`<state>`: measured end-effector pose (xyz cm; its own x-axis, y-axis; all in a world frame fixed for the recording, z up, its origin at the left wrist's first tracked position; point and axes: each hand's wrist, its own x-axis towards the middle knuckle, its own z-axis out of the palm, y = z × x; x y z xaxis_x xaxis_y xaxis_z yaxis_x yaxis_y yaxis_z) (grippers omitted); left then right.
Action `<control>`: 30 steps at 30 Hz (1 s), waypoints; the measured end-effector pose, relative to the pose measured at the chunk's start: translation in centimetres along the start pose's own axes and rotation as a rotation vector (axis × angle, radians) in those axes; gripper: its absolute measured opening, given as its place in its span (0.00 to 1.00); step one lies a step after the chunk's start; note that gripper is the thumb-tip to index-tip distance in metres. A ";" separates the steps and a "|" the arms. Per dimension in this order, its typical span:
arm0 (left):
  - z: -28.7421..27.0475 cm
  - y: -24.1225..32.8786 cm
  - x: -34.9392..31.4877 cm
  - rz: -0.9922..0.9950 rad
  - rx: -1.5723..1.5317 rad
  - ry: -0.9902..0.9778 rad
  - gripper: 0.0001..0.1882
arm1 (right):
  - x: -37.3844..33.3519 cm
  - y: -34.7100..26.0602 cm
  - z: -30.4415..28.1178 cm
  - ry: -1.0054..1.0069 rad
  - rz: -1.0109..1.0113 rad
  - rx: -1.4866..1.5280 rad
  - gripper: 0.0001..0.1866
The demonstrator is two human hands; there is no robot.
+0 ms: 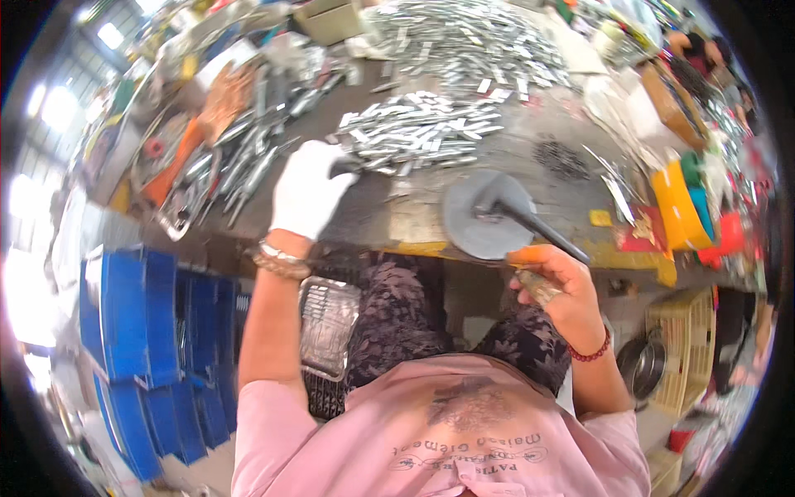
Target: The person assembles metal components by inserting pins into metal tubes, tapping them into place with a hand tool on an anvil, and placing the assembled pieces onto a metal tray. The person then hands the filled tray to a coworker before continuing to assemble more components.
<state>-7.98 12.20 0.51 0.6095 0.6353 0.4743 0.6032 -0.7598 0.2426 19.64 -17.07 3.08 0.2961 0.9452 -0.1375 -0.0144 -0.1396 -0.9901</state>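
Note:
My left hand (308, 192), in a white glove, is curled at the near left edge of a heap of small silvery metal pieces (426, 128). Something dark shows at its fingertips; whether it is a finger cover or a held thing is unclear. By the table's front edge my bare right hand (565, 294) is closed, thumb and fingers drawn together, with orange and tan wrapping on some digits. What it pinches, if anything, is too small to make out. Just beyond it lies a round grey disc (464, 219) with a dark bar-like handle (542, 230) pointing toward this hand.
A larger heap of metal pieces (472, 41) covers the back of the table. Long metal tools (257, 137) and an orange glove (228, 99) lie at left. Blue bins (141, 315) stand lower left, a metal tray (330, 327) beside my legs, a yellow container (681, 207) at right.

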 end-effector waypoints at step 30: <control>1.2 14.6 -1.7 0.119 -0.471 -0.171 0.09 | 6.0 -0.2 -11.7 0.503 -0.464 -1.294 0.13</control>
<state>0.36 0.21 2.24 0.7587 0.5245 0.3865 0.2513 -0.7829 0.5692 32.64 -14.83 2.78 0.3339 0.8159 0.4721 0.9423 -0.2763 -0.1890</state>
